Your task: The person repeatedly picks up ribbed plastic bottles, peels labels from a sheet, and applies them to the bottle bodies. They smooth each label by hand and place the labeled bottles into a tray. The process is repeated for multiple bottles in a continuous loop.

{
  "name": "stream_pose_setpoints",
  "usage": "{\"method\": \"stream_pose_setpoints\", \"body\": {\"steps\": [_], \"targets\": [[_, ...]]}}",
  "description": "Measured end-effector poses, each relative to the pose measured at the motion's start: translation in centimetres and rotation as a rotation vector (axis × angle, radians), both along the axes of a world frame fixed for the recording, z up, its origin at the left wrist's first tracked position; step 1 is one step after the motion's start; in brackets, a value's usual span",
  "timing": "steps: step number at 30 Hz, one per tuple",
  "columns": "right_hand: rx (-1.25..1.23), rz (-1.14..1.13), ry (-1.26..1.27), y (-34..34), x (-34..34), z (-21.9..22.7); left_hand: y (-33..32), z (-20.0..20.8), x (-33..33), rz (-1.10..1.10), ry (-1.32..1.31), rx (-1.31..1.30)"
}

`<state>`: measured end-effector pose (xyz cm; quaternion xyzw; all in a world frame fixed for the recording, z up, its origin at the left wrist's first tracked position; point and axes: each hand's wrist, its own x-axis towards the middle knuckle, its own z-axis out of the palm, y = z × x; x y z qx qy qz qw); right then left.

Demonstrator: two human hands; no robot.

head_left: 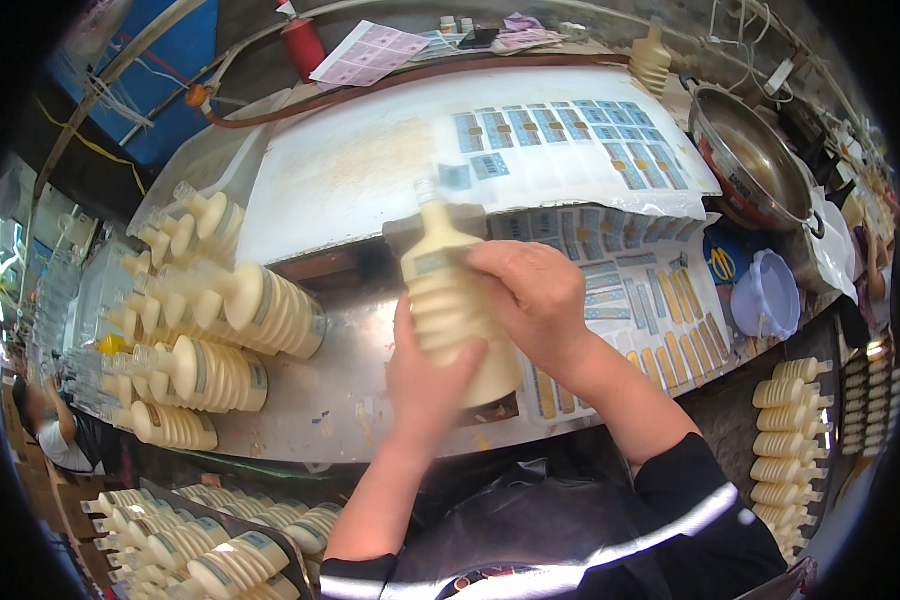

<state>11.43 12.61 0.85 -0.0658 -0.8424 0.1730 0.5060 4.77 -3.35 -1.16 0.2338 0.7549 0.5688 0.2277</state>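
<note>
A cream-coloured ribbed bottle (458,318) with a clear neck leans in front of me over the metal worktop. My left hand (425,385) is wrapped round its lower body, thumb across the ribs, slightly blurred. On the bottle's shoulder sits a blue-grey label (435,262). My right hand (540,290) is closed, its fingertips against the bottle at the label's right end; whether they pinch anything is hidden. Behind the bottle's neck a grey-brown rest (400,232) shows at the edge of the white board.
Cream bottles (255,310) crowd the worktop's left side. Rows of blue labels (540,125) lie on the white board (340,160); gold strips (675,355) lie on a sheet at right. A large metal pan (750,140) and lilac bucket (767,295) stand right. More bottles fill crates (295,560) below.
</note>
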Motion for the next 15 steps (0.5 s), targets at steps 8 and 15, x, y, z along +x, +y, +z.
{"method": "stream_pose_setpoints", "body": {"steps": [8, 15], "targets": [[0.222, 0.051, -0.078, -2.0, -1.6, 2.5, 0.6, 2.4, 1.4, 0.050, 0.187, -0.125], [0.317, 0.171, -0.401, -4.0, -2.3, 3.7, 0.6, 1.0, 0.6, -0.057, 0.346, -0.242]]}}
